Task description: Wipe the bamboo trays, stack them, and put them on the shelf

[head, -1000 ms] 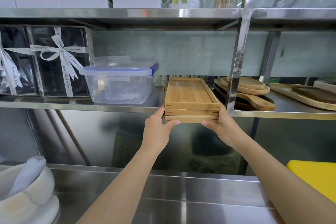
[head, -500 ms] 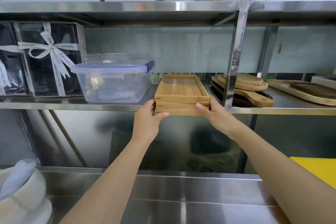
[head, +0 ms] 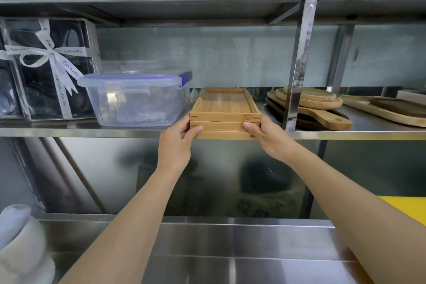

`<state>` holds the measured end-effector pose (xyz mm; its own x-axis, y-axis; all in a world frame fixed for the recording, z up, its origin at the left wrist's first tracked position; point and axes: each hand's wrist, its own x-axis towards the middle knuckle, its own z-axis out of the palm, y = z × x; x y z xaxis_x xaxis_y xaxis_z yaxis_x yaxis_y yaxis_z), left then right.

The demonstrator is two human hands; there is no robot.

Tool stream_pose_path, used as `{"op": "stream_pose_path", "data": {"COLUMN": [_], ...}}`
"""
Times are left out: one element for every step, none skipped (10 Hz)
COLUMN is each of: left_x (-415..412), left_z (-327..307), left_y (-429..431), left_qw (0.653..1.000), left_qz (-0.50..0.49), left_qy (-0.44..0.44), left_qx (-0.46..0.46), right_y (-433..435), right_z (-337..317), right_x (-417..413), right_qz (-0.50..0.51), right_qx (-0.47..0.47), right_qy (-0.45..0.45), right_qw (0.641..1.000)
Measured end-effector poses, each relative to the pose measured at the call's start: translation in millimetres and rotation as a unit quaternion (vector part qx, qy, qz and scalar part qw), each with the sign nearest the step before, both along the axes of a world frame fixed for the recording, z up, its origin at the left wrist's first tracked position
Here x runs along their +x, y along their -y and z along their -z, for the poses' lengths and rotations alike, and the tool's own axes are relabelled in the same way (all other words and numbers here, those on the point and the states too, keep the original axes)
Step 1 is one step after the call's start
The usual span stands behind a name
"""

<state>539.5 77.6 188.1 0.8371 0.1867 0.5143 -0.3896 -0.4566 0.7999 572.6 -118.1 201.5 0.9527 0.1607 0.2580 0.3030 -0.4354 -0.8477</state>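
Up at the steel shelf (head: 138, 132), a stack of three bamboo trays (head: 224, 114) sits at the front edge, its near end overhanging slightly. The left hand (head: 177, 143) clamps the stack's near-left corner, thumb laid across the front of the lower trays. The right hand (head: 268, 137) clamps the near-right corner, thumb pressed on the middle tray's front. Both grips are closed on the stack. A clear plastic container (head: 136, 99) with a blue-edged lid stands just left of the trays; round wooden boards (head: 311, 101) lie to the right, beyond a steel upright (head: 299, 53). Below runs the steel counter (head: 230, 260).
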Motion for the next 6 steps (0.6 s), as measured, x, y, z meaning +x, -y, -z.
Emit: {"op": "stream_pose_path", "data": {"left_x": [10,17,23,28,24,12], "left_z": [-1,-2,-4,-3,-2,-4], "left_y": [-3,-2,2,2,-2,-11], "left_qw": [0.998,0.998,0.998,0.997,0.996,0.992], "left_qz": [-0.038,-0.046,-0.047,-0.054,-0.03,-0.068], "left_qy": [0.001,0.0,0.0,-0.001,-0.022,-0.035], "left_qx": [0.042,0.044,0.033,0.051,0.077,0.103], "right_y": [-1,-1,0,1,3,7], "right_z": [2,2,-2,-6,-6,-11], "right_x": [15,27,33,29,14,-3], "right_qz": [0.006,0.009,0.01,0.021,0.019,0.036], "right_qx": [-0.012,-0.035,-0.069,-0.114,-0.161,-0.183], "right_qy": [-0.002,0.012,0.009,0.014,0.033,0.07], "right_qw": [1.0,0.999,0.998,0.993,0.986,0.98]}}
